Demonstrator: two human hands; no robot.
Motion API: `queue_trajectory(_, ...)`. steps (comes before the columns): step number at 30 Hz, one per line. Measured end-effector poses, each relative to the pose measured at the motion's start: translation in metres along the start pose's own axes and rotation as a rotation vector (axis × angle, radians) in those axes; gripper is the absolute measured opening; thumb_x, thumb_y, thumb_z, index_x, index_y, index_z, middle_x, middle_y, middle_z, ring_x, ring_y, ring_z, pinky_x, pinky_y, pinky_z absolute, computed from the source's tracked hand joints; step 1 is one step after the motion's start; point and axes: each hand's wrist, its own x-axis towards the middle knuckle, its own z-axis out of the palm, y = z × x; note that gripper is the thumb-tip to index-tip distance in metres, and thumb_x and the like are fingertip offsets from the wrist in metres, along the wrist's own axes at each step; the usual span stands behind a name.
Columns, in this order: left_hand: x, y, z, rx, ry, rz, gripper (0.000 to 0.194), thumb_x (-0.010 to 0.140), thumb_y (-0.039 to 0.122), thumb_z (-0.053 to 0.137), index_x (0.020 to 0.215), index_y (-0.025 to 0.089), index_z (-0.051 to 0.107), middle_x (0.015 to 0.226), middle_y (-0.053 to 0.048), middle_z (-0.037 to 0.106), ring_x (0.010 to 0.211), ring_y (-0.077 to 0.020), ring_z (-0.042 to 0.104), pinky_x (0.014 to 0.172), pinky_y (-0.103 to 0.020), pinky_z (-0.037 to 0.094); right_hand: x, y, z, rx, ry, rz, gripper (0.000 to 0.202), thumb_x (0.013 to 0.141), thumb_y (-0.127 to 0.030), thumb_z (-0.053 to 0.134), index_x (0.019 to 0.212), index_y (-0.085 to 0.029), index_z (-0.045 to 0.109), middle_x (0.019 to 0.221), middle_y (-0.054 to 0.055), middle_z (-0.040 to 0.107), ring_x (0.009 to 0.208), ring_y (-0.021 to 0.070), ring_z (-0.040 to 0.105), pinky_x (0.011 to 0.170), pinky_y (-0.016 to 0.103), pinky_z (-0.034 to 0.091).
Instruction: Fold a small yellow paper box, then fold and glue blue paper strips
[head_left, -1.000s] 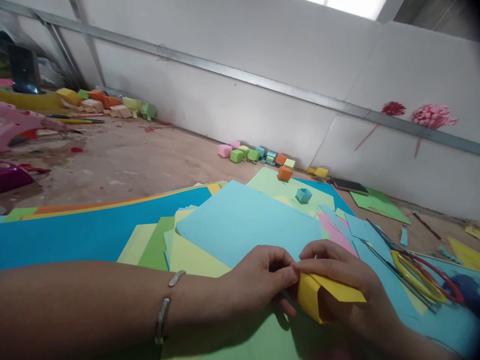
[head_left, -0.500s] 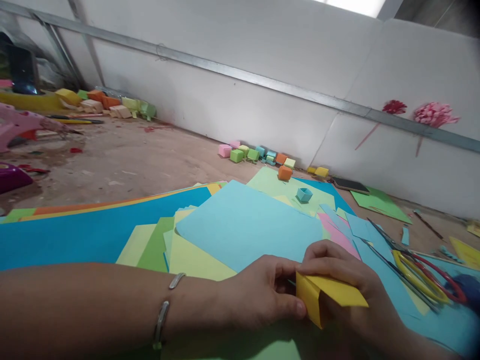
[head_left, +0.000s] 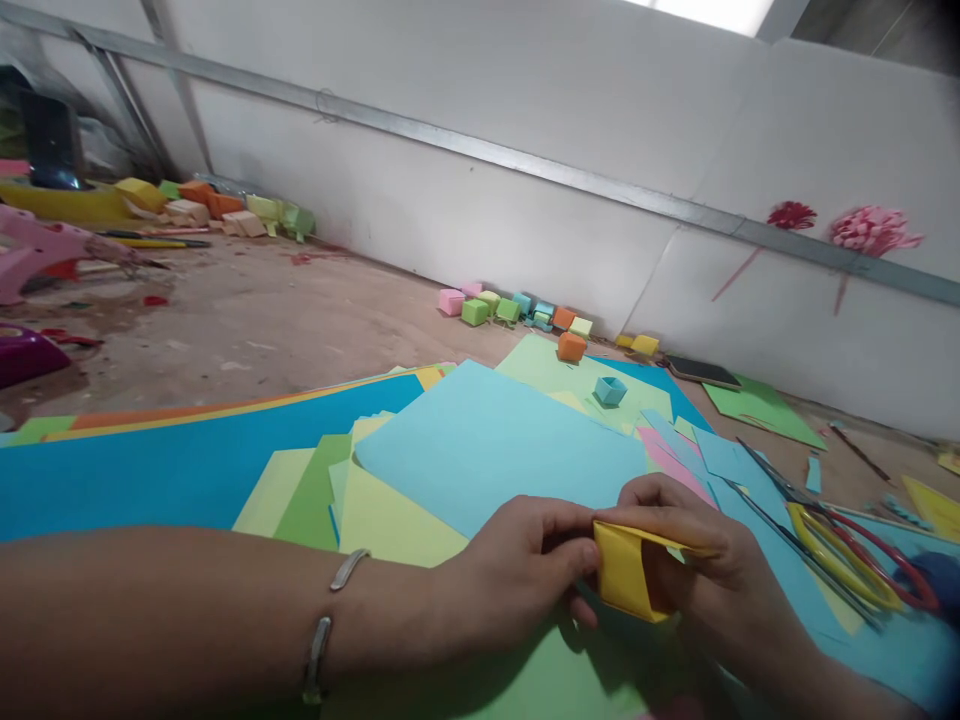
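A folded yellow paper box [head_left: 622,572] is held between my two hands, its open side facing right and towards me. My left hand [head_left: 517,570] pinches its left edge with thumb and fingers. My right hand [head_left: 720,560] grips the top flap, with some fingers reaching behind or inside the box, partly hidden. Just beyond my hands lies a large light blue paper sheet [head_left: 495,440] on a stack of coloured sheets. A small blue paper box [head_left: 610,390] sits open-topped on pale green paper further back.
Two pairs of scissors [head_left: 840,550] lie on blue paper at the right. Small paper cubes [head_left: 475,312] line the wall base. A phone [head_left: 703,372] lies flat at the back right. A pink glue gun [head_left: 45,250] and yellow tape roll [head_left: 67,203] are at the far left.
The yellow paper box has turned in my hands: its top flap now lies flatter and more edge-on. My left thumb has moved up its left side.
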Motion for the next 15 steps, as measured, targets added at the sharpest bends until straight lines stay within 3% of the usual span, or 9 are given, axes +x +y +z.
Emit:
queue_trajectory(4,0.0017,0.0001,-0.0019,-0.029,0.129,-0.036,0.012,0.079,0.018,0.056,0.088,0.013,0.063,0.068,-0.001,0.062,0.045,-0.0095,0.057,0.043,-0.02,0.045,0.0027,0.0009,0.0023,0.103,0.017,0.09,0.015,0.079,-0.02,0.064,0.084,-0.026,0.077,0.081,0.003,0.061,0.071,0.0156,0.063,0.054,0.022,0.054)
queue_trajectory(11,0.0006,0.0012,-0.0014,0.023,0.165,-0.029,0.005,0.074,0.016,0.057,0.078,0.015,0.059,0.061,0.002,0.059,0.043,-0.0077,0.053,0.039,-0.018,0.044,-0.0009,0.0037,0.0058,0.08,-0.004,0.263,0.025,0.065,-0.011,0.054,0.082,-0.024,0.067,0.079,0.0,0.065,0.068,0.0157,0.062,0.057,0.024,0.051)
queue_trajectory(15,-0.0001,0.002,-0.0019,0.051,0.152,-0.047,0.007,0.071,0.015,0.058,0.077,0.014,0.06,0.065,0.001,0.059,0.047,-0.0093,0.054,0.043,-0.021,0.047,-0.0017,0.0039,0.0054,0.089,-0.022,0.161,0.015,0.067,-0.011,0.056,0.073,-0.022,0.065,0.082,0.002,0.063,0.072,0.0163,0.062,0.058,0.024,0.05)
